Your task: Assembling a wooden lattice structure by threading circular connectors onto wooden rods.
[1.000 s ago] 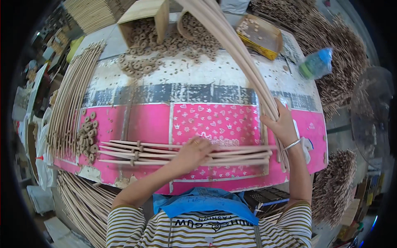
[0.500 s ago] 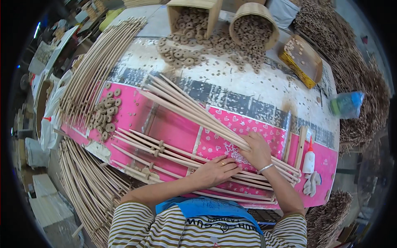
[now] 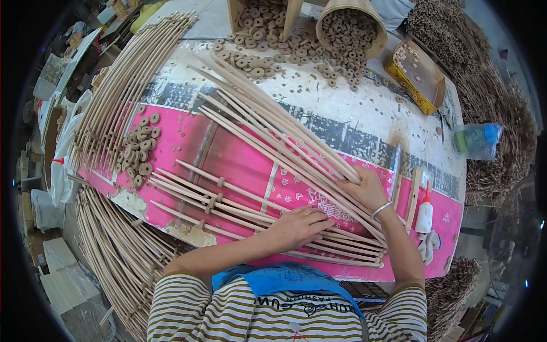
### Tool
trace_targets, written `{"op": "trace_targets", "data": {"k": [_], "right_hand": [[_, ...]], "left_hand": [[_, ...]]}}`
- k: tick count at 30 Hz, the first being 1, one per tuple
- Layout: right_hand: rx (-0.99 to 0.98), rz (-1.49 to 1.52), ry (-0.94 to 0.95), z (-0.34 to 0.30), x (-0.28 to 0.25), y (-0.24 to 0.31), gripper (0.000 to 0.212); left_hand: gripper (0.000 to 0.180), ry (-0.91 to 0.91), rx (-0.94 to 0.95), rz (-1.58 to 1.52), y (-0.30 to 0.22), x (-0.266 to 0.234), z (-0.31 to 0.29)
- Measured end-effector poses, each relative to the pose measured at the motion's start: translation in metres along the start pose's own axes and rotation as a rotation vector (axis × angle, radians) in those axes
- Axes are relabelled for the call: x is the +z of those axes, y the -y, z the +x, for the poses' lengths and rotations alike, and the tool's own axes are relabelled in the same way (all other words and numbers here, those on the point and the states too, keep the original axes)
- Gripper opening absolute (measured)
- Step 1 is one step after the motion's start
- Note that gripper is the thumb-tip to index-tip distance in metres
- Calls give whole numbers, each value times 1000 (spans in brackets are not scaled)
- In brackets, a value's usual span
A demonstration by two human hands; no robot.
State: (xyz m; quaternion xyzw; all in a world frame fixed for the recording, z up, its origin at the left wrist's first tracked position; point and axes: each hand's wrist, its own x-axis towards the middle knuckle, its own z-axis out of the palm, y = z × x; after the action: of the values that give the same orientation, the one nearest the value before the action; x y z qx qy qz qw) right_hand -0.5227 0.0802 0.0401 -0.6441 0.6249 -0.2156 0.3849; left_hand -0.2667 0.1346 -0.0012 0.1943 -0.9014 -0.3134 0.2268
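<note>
My right hand (image 3: pixel 369 192) is closed around several pale wooden rods (image 3: pixel 288 128), whose far ends point up and left over the table. More loose rods (image 3: pixel 259 149) lie fanned out just below that bundle. My left hand (image 3: pixel 299 228) lies flat, palm down, over a group of rods (image 3: pixel 185 196) along the table's near side, its fingers stretched out. Small wooden rings (image 3: pixel 212 202) are threaded on these near rods. Their right ends come together below my right hand. What lies under my left palm is hidden.
A pile of wooden rings (image 3: pixel 137 151) lies at left beside long rods (image 3: pixel 134 85). At the back, a tipped wooden box (image 3: pixel 293 20) and round tub (image 3: pixel 376 28) spill rings. A yellow tray (image 3: pixel 419 91), glue bottle (image 3: pixel 424 215) and glove (image 3: pixel 428 248) are at right.
The rods by my right hand have spread from one tight bundle into a fan. My right hand has moved a little up and right with some of them. My left hand stays nearly in place.
</note>
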Motion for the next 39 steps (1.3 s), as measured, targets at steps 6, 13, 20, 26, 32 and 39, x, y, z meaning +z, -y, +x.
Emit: {"op": "trace_targets", "data": {"k": [6,13,20,26,32,39], "right_hand": [[75,188,19,-4,-37,41,23],[-14,114,-120,-14,-76,42,21],[122,246,-176,-33,-125,38,22],[304,385,-300,-76,-137,19,27],[376,472,-307,-100,-122,-1,27],[427,567,-261,-110,-98,-29,31]], "left_hand": [[47,92,-33,16,5,-6,9],[34,21,102,87,37,-44,56],[38,90,-51,513,140,-60,144],[49,-217,-198,541,223,-102,210],[58,-245,-325,734,274,-88,258],[30,-406,-135,935,290,-77,276]]}}
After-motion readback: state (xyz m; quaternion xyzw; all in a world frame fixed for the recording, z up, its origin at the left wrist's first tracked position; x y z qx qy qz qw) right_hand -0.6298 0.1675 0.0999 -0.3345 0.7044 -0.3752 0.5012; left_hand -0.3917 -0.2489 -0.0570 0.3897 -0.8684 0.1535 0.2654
